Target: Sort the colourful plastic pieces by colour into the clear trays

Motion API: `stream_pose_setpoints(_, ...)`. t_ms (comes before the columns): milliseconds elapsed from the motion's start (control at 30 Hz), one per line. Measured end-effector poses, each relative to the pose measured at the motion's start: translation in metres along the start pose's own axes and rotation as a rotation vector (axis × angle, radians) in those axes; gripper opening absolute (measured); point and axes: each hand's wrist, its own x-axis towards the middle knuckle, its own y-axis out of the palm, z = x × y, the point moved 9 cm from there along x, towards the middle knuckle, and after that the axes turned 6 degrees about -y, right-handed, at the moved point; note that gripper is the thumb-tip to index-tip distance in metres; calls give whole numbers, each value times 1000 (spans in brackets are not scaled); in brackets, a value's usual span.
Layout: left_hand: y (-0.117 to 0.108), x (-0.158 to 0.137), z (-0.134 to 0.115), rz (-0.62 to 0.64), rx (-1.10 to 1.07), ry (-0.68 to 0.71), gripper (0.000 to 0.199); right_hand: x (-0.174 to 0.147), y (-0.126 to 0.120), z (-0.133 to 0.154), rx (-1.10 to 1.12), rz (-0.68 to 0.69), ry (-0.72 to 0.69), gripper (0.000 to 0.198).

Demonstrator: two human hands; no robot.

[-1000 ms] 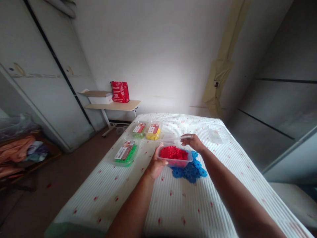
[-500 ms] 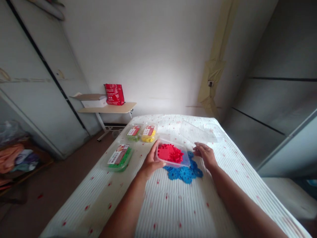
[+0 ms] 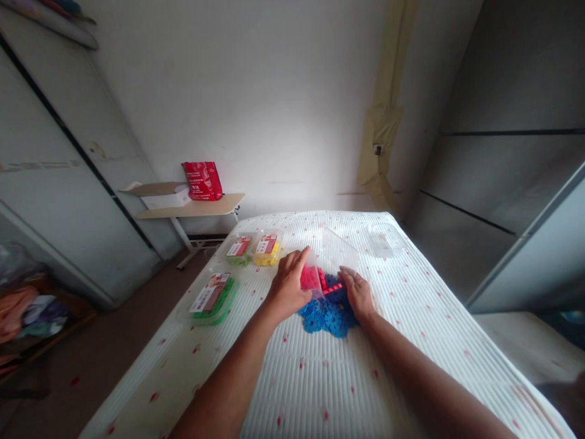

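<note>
My left hand (image 3: 289,283) grips a clear plastic container (image 3: 317,286) and tips it over toward the right. Red toy pieces (image 3: 309,278) show through its wall, and some red pieces (image 3: 333,288) are coming out of its open side. Beneath it, on the bed, lies a pile of blue flower-shaped plastic pieces (image 3: 326,318). My right hand (image 3: 359,292) rests at the right side of the pile, fingers stretched out and cupped toward the red pieces. Part of the container is hidden behind my left hand.
To the left sit lidded boxes of green pieces (image 3: 212,299), light green pieces (image 3: 238,250) and yellow pieces (image 3: 267,249). A clear lid (image 3: 338,249) and an opened clear container (image 3: 384,239) lie at the back right. A small table (image 3: 196,209) with a red bag (image 3: 202,181) stands beyond.
My left hand has turned the container of red pieces from nearly level to steeply tilted rightward. Red pieces have slid toward the blue pile. My right hand has moved in closer to it.
</note>
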Motion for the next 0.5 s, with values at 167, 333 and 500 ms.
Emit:
stream_pose_setpoints(167,5,8,-16,0,107,49,89,-3,4,6,-11,-4,-92,63)
stream_pose_setpoints(333,5,10,-22,28,158,58,88,-3,-1,6,-7,-35,-94,59)
stream_pose_setpoints(500,-4,8,-33,51,202,112,88,-5,-1,10,-7,-14,-94,56)
